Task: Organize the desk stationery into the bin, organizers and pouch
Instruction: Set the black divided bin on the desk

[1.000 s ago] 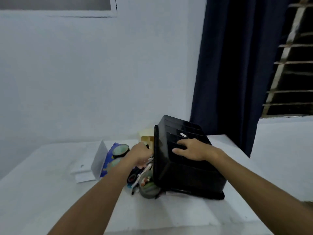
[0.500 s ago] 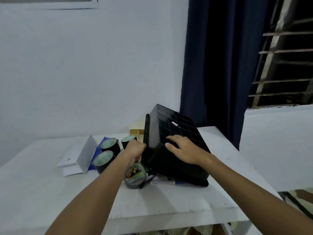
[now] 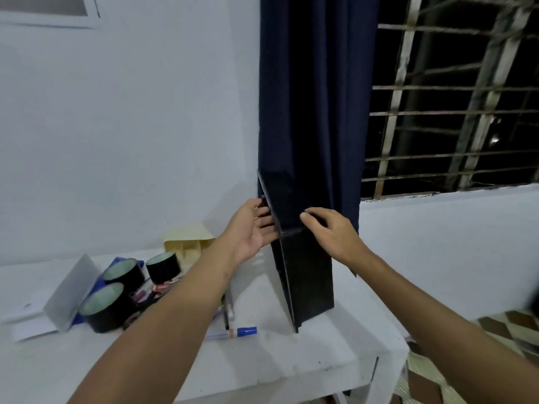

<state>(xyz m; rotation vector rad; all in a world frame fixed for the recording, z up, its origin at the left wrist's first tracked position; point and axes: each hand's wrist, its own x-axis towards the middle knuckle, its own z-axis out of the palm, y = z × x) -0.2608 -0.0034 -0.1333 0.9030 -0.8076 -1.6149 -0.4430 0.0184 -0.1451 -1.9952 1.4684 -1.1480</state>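
A black plastic bin [image 3: 306, 275] stands on end on the white desk [image 3: 291, 360], its open mouth facing left. My left hand [image 3: 250, 228] grips its rim from the left side. My right hand [image 3: 329, 231] rests on its upper side wall. Left of the bin lie three black tape rolls [image 3: 105, 307], a blue-capped pen [image 3: 233, 333] and small stationery items [image 3: 151, 293] partly hidden by my left forearm. A cream desk organizer [image 3: 186, 242] stands at the back.
A folded white card stand [image 3: 70, 295] and white papers [image 3: 26, 319] sit at the left. A dark blue curtain [image 3: 309, 112] hangs right behind the bin. The desk's right edge [image 3: 390, 339] is close to the bin, with patterned floor beyond.
The bin has been tipped from lying mouth-down over the items to standing on end, uncovering the tape rolls, pen and small items. Both hands rose with it.
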